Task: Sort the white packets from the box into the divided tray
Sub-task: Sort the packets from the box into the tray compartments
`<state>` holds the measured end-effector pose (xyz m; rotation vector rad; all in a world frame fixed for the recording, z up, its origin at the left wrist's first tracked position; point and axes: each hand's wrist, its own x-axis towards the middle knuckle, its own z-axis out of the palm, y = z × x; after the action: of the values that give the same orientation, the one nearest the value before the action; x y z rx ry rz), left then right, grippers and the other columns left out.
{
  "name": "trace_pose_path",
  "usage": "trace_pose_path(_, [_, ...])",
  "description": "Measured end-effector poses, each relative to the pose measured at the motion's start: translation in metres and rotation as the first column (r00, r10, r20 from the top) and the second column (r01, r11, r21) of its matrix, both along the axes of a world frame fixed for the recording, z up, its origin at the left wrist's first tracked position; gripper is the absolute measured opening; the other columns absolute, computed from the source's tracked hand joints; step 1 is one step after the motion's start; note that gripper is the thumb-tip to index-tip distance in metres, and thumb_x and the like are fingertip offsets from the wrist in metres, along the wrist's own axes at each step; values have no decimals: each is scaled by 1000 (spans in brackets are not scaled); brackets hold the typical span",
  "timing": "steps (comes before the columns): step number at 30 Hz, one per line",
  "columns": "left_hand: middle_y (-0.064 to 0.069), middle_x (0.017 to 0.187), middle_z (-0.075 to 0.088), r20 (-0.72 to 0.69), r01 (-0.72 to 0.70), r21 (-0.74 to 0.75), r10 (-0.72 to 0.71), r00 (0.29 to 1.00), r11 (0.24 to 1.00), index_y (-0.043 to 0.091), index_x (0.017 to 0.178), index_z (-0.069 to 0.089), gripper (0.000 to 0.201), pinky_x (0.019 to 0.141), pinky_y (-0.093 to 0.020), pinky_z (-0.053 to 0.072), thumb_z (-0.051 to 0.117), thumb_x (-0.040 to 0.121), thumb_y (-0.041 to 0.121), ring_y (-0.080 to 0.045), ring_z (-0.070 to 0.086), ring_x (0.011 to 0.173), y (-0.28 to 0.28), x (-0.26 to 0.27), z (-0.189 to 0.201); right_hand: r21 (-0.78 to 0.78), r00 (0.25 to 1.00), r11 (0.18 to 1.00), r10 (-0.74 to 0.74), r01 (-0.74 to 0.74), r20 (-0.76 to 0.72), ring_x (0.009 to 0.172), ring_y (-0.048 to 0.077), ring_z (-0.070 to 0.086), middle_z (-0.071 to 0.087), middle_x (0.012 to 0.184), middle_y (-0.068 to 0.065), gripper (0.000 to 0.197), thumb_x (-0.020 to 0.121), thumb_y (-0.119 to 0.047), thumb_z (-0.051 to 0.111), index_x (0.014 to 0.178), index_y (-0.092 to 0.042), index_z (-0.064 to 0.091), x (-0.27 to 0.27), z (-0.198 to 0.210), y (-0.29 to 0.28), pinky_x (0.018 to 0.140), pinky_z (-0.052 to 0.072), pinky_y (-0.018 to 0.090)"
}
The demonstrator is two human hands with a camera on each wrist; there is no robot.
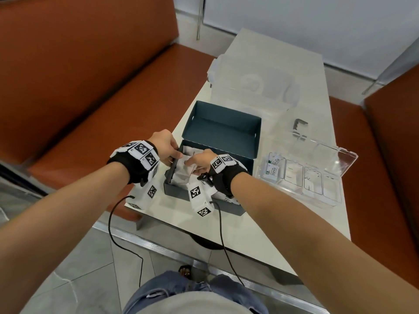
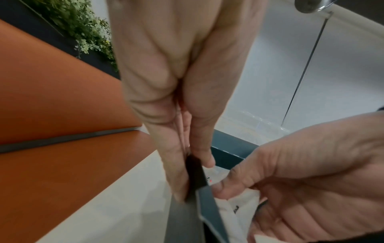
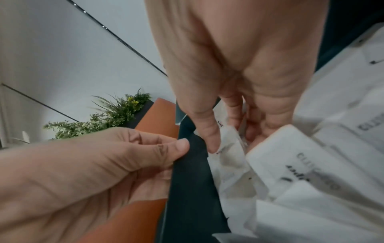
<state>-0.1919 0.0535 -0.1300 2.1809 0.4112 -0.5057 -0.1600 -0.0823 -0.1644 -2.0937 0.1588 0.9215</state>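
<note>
A dark teal box (image 1: 223, 130) stands open on the table, its lid tilted back, with several white packets (image 1: 181, 175) heaped inside. My left hand (image 1: 175, 155) pinches the box's left wall (image 2: 209, 207) between thumb and fingers (image 2: 176, 172). My right hand (image 1: 190, 164) is down among the packets; its thumb (image 3: 209, 139) and fingers pinch one small white packet (image 3: 228, 148) beside the wall. Larger printed packets (image 3: 290, 166) lie to its right. The clear divided tray (image 1: 294, 192) sits right of the box, with green-printed packets (image 1: 273, 167) in its left compartment.
The tray's clear lid (image 1: 340, 159) stands open on the far side. A clear plastic container (image 1: 256, 87) sits behind the box. Orange bench seats (image 1: 90, 75) flank the narrow white table (image 1: 272, 218). Cables hang from both wrists over the near table edge.
</note>
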Motion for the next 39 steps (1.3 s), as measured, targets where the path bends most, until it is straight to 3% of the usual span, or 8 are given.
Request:
trace_pose_path(3, [-20,95,70,5,-3,-4,3,1000,1000,-7,108,65,29,78,-46,60,73,83,7,-32,71,82,1,1,-2,-56,1000,998,7,-9,-20,96,30,64,61,100,13,45,82,-16,74,118,2,54,0,0,0,83,54,33])
trace_pose_path(9, [-18,92,69,23,-13,-4,13,1000,1000,-6,105,64,29,75,-45,60,75,82,7,-30,71,78,2,2,-6,-182,996,981,74,-65,44,58,15,50,50,76,3,57,82,-25,74,127,-1,50,-7,5,0,32,38,17])
trace_pose_path(17, [-15,87,69,27,10,34,-11,1000,999,-4,103,66,25,70,-39,61,74,84,10,-26,71,76,3,4,-8,-160,969,979,159,-130,190,84,23,57,52,79,5,26,83,-23,72,93,-2,61,-9,9,-4,84,55,39])
trace_pose_path(22, [-14,85,68,27,23,70,-25,999,997,-4,106,64,25,59,-32,60,73,84,7,-25,70,73,3,5,-10,-120,947,989,118,-85,299,82,19,57,57,78,2,31,82,-23,73,102,-1,69,-6,16,-21,62,49,29])
trace_pose_path(28, [-14,86,67,8,57,88,-58,998,994,-5,107,62,26,58,-33,60,71,86,7,-24,69,71,2,5,-5,78,951,995,-87,66,297,101,28,64,68,102,13,9,82,-18,71,85,-13,65,-2,30,-48,89,54,44])
trace_pose_path(31, [-17,92,69,-22,116,232,-114,993,966,-4,108,63,29,69,-38,61,70,88,16,-28,70,78,-3,6,7,184,950,973,-184,140,252,91,27,66,68,96,13,8,84,-14,69,82,-11,62,-3,43,-66,80,56,42])
trace_pose_path(34, [-11,97,67,246,37,424,-154,957,905,5,107,65,29,71,-33,56,64,92,30,-24,66,83,-14,12,23,316,946,924,-276,213,168,85,24,65,67,103,18,7,88,-9,65,90,-7,59,-6,59,-88,66,53,34])
trace_pose_path(39, [4,106,66,477,27,-103,25,879,994,24,110,59,30,74,-26,55,52,94,49,-10,63,94,-54,19,54,480,945,844,-315,239,85,82,23,61,64,92,13,4,92,-8,59,88,-7,57,-12,91,-117,65,49,30])
